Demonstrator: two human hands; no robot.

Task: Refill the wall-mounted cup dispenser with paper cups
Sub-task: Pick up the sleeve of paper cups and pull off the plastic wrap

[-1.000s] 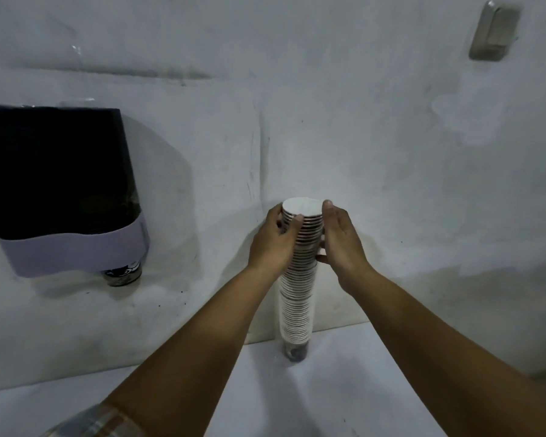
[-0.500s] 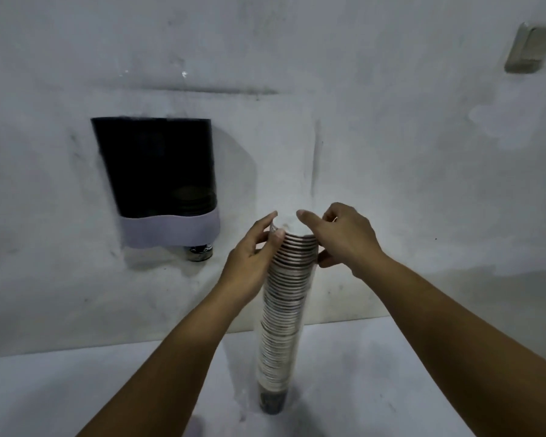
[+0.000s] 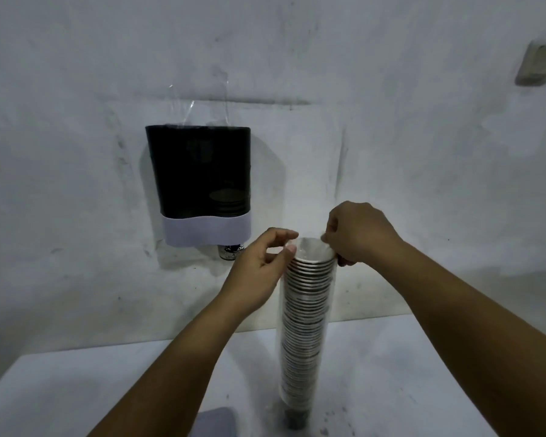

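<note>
White paper cup stack (image 3: 306, 313) upright on desk (image 3: 76, 389), right of wall dispenser (image 3: 199, 184) | left hand (image 3: 259, 272) fingers (image 3: 289, 249) curled, pinching top rim | right hand (image 3: 360, 234) fingers clamped on wrap at top rim

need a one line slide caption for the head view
Both hands, left hand and right hand, pinch the top of a tall paper cup stack beside the wall-mounted dispenser.
</note>
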